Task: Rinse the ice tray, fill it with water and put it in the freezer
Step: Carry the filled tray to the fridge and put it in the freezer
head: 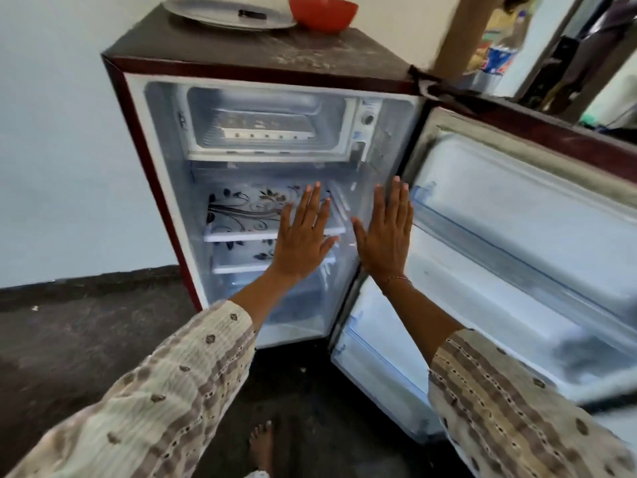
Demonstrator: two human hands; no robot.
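A small maroon fridge (148, 139) stands open in front of me. Its freezer compartment (267, 98) at the top has no flap closed over it, and a white ice tray (267, 129) lies inside on the freezer floor. My left hand (303, 232) and my right hand (386, 232) are held out flat, palms down, fingers spread, side by side in front of the fridge shelves. Neither hand holds anything or touches the tray.
The fridge door (517, 243) swings wide to the right with bare door racks. Floral-patterned shelves (248, 208) sit below the freezer. On the fridge top rest a steel plate (224, 13) and a red bowl (322, 12). My bare foot (262, 446) stands on the dark floor.
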